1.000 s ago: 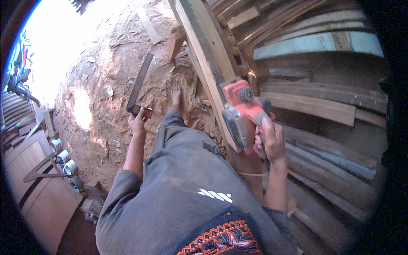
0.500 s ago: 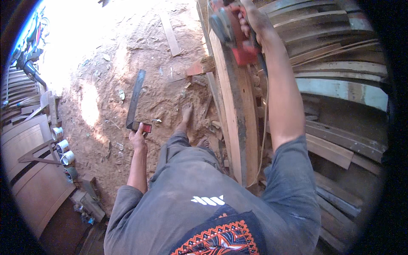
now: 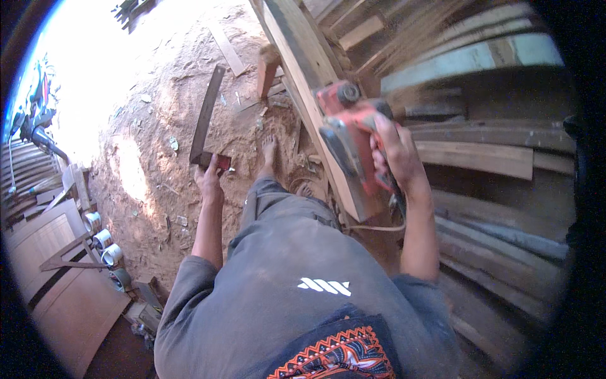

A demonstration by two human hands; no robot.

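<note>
My left hand [image 3: 209, 180] is closed around the stock of a carpenter's square [image 3: 207, 114], whose long dark blade points away from me above the dirt floor. A red patch shows on the stock beside my fingers. In my right hand [image 3: 399, 158] is a red and black electric planer [image 3: 360, 123], gripped by its rear handle. The planer is over the near part of a long timber beam [image 3: 297, 69], tilted and slightly blurred. Whether its base touches the wood I cannot tell. A cord [image 3: 379, 227] trails from it near the beam's near end.
Stacked boards [image 3: 480, 158] fill the right side. A reddish wood block [image 3: 267, 72] stands against the beam's left side, and a loose plank [image 3: 227, 50] lies on the ground. To the left are wooden panels [image 3: 82, 303], white cups [image 3: 101, 239] and a parked motorbike [image 3: 41, 123].
My right hand has drawn the planer back toward me along the beam. The left hand, still holding the square, has shifted slightly farther away. The whole view has turned a little.
</note>
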